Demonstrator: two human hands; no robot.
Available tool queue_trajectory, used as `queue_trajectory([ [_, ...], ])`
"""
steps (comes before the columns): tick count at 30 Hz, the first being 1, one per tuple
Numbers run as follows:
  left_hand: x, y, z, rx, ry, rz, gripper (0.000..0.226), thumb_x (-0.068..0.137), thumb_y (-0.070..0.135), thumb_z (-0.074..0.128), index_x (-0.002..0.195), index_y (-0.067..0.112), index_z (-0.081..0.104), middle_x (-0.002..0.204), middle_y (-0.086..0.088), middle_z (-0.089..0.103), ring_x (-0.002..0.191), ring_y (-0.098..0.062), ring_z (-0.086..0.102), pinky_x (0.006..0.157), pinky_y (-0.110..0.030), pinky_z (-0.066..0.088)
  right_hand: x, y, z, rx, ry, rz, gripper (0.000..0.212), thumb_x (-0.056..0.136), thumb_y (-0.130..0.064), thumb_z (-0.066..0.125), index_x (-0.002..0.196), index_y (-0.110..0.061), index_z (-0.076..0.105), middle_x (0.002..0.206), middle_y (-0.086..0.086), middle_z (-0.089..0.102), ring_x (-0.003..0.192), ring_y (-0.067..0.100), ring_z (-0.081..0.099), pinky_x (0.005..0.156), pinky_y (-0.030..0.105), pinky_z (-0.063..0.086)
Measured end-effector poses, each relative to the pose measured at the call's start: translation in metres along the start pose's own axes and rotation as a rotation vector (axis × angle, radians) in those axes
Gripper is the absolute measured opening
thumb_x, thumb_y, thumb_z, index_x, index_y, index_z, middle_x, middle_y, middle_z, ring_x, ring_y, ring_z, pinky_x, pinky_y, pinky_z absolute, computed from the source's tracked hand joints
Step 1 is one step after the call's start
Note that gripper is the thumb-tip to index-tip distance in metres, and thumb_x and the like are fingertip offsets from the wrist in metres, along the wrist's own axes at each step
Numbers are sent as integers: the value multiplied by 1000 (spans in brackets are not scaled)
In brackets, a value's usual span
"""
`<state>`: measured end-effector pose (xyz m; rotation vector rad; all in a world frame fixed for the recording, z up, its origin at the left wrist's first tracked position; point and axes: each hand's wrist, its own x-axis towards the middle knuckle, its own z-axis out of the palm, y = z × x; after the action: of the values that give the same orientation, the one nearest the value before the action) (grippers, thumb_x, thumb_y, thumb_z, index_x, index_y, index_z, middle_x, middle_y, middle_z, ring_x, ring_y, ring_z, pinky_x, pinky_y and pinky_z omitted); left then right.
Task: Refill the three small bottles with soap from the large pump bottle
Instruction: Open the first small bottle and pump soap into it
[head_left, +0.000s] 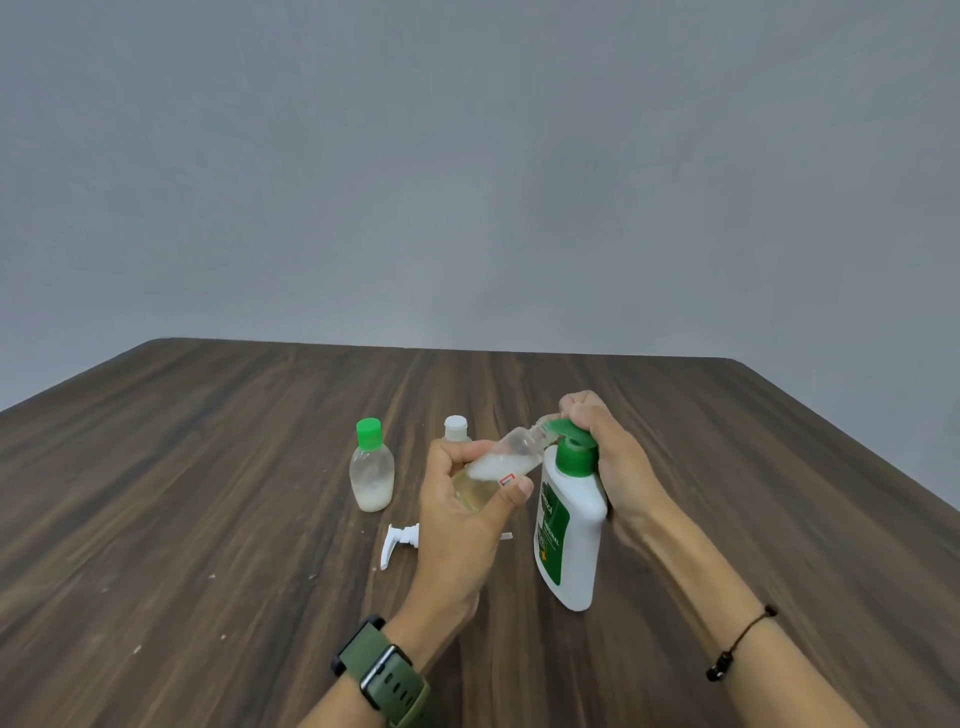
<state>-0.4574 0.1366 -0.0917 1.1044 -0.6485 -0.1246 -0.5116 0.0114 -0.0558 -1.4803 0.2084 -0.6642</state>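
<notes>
On the dark wooden table (208, 467), leftmost, a green-capped small bottle (371, 470) stands upright with whitish soap low inside. A white-capped bottle (456, 429) stands behind, a loose white sprayer (397, 544) lying nearer. The left hand (462, 514) grips a tilted clear bottle (511, 457) (yellowish liquid, white foam), mouth at the spout. The right hand (602, 457) curls over the large pump bottle (569, 525).

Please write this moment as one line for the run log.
step: filling | left hand: holds tilted small bottle at pump nozzle | right hand: presses large pump bottle | green-capped bottle: standing
</notes>
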Motion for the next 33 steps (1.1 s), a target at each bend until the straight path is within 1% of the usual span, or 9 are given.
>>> queue_trajectory([
  [2,1,3,1,-4,6,5,38,71,-6,70,87,22,51,83,12,65,80,-3,63,71,-22,53,2,-7,1,-10,-8,-7,13,75,-30,48,70,-20,43,80,8,44,68,17,41,63,32,35],
  [4,3,7,2,-10,2,11,38,72,-7,70,88,22,50,81,17,66,79,-1,63,70,-20,53,5,-13,1,-27,-26,-5,13,74,-30,48,74,-18,44,85,11,49,68,15,49,66,31,38],
  [8,4,8,3,-35,-4,9,38,71,-9,69,88,20,50,77,17,66,75,2,62,68,-18,53,7,-13,0,7,-42,-2,13,73,-29,48,73,-17,43,70,1,53,57,8,52,61,28,38],
  [11,1,2,2,-38,6,-4,38,71,-10,69,88,19,50,81,9,65,75,1,63,68,-17,53,3,-3,-1,10,-18,19,15,74,-31,49,73,-18,41,74,6,43,62,14,41,58,30,35],
  [14,0,0,2,-38,10,-5,38,70,-7,70,89,19,50,87,4,63,78,-2,63,70,-20,53,1,-2,-1,-4,-13,21,16,75,-31,49,75,-17,42,70,2,41,61,12,38,57,29,34],
  [20,5,8,5,-82,-12,-2,37,71,-9,68,88,19,50,77,13,67,73,0,62,66,-18,52,7,-13,-2,2,-16,5,23,93,-16,41,70,-16,41,55,-10,53,52,3,51,61,29,36],
  [25,1,0,1,-51,10,-11,38,70,-6,70,88,21,51,93,1,63,85,-9,64,73,-24,53,3,-5,0,-28,-7,44,14,76,-30,49,69,-19,41,81,9,44,68,19,40,62,32,34],
  [28,-1,0,1,-55,14,-25,38,71,-6,70,88,21,51,93,0,61,83,-6,63,73,-23,53,1,-5,0,-44,-6,55,15,75,-32,50,68,-21,42,78,9,42,66,19,39,62,33,34],
  [33,3,6,5,-80,9,-23,38,72,-8,69,88,22,50,91,0,62,77,-2,62,71,-24,54,8,-15,-2,-48,-24,28,17,85,-25,49,69,-20,46,66,-2,55,58,7,52,65,31,37],
])
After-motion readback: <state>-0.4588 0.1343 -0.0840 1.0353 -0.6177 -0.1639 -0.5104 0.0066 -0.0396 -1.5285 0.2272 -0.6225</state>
